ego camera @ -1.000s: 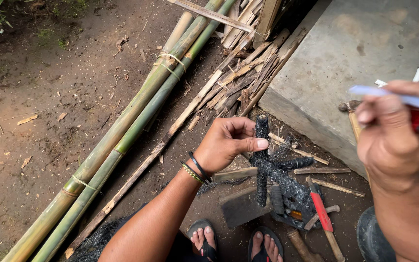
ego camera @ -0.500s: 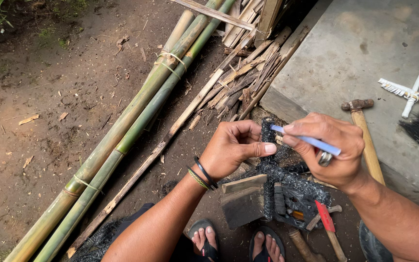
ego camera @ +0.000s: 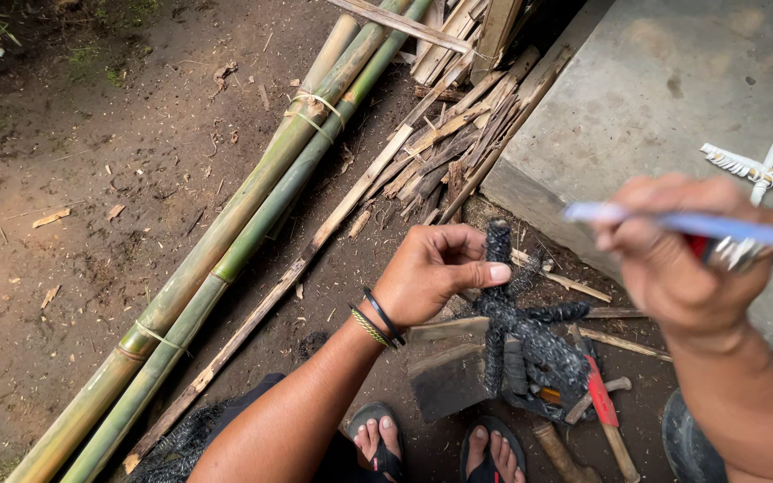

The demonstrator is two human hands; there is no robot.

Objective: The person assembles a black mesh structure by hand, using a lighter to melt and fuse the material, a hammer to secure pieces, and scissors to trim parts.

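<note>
The fingers of the left hand are pinching closed around the upper end of a black stick wrapped in rough, charred-looking netting, holding it upright near the middle of the view, just above the person's sandalled feet. The right hand, blurred, is curling closed around a thin pale blue stick lying level across its fingers, raised to the right and apart from the black stick. Below the black stick, a flat grey wooden block and a tangle of black mesh are lying on the dirt, with a red-handled tool and a wooden-handled one beside them. Long green and yellow bamboo poles, tied with pale strips, are stretching diagonally across the bare brown soil. Split bamboo slats are piling up against a grey concrete slab, where a white cross-shaped frame is resting.
</note>
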